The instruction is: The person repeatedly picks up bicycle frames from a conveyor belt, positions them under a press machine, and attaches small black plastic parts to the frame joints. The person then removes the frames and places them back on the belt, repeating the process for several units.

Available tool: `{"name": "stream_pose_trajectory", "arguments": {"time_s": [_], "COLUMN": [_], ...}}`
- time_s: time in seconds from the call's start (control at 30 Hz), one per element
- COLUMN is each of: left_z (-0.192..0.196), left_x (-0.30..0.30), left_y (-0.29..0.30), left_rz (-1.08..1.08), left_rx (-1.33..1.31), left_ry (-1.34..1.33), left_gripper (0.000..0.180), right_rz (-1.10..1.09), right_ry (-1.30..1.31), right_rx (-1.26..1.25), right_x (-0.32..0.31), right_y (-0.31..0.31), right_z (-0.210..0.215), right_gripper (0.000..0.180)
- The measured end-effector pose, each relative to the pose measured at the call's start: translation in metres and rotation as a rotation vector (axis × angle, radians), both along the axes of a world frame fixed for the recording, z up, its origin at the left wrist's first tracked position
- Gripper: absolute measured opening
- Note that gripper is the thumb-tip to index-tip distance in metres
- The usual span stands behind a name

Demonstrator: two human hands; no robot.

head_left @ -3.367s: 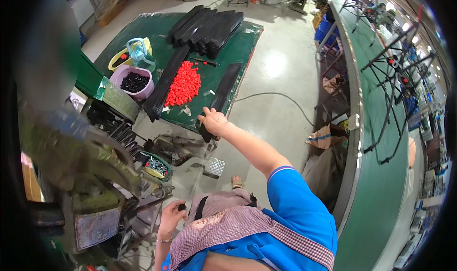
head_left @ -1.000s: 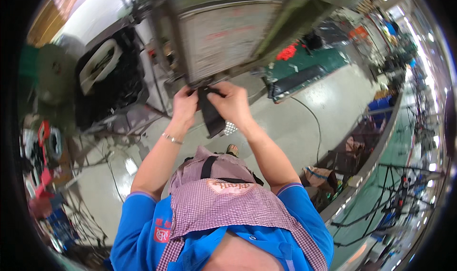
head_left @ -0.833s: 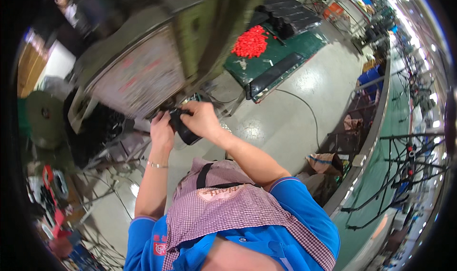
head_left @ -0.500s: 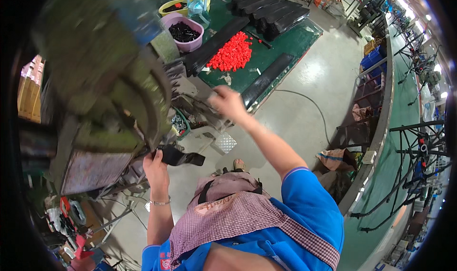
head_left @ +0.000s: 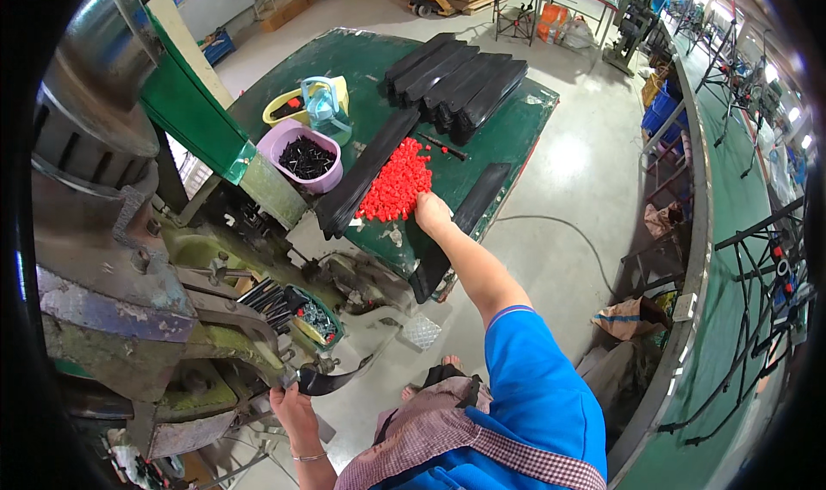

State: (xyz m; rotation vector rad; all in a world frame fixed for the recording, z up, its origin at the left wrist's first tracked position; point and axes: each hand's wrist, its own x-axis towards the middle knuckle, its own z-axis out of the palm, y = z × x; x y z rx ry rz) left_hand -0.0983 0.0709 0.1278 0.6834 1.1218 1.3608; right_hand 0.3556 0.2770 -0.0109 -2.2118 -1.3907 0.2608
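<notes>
My left hand (head_left: 294,412) is closed on one end of a black strip (head_left: 331,382), beside the jaw of a large green-brown machine (head_left: 185,318). The strip's free end curves away to the right. My right hand (head_left: 433,215) reaches to the near right edge of a heap of small red pieces (head_left: 394,184) on the green table (head_left: 482,151). Its fingers are drawn together at the heap; whatever is between them is hidden. One flat bundle of black strips (head_left: 374,167) lies along the left of the heap, and another black strip (head_left: 483,193) lies just right of my hand.
Stacked black strips (head_left: 456,81) lie at the back of the table. A pink basin (head_left: 280,146) of black parts, a yellow basin (head_left: 340,94) and a light-blue container (head_left: 325,111) stand at its left. A green tray (head_left: 318,322) of small metal parts sits beside the machine. A cable crosses the floor.
My right hand has moved from the space before the table to the red heap. My left hand still holds the black strip by the machine. The whole view has shifted.
</notes>
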Motion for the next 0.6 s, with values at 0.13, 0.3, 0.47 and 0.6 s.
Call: {"name": "stream_pose_trajectory", "arguments": {"time_s": [0.13, 0.3, 0.47, 0.6], "left_z": [0.015, -0.005, -0.045, -0.118], "left_x": [0.003, -0.016, -0.060, -0.089], "left_y": [-0.006, -0.005, -0.024, -0.048], "left_rz": [-0.023, -0.077, -0.117, -0.312], "left_rx": [-0.032, 0.014, -0.183, -0.457], "left_ry": [0.040, -0.088, -0.025, 0.127], "left_gripper": [0.015, 0.015, 0.020, 0.021], "right_rz": [0.023, 0.134, 0.156, -0.039], "right_ry": [0.131, 0.303, 0.176, 0.195], "right_rx": [0.094, 0.272, 0.347, 0.198], "right_x": [-0.006, -0.029, -0.037, -0.050], "right_y": [-0.017, -0.068, -0.171, -0.285], "right_z": [0.030, 0.083, 0.081, 0.049], "right_gripper": [0.021, 0.016, 0.014, 0.017]}}
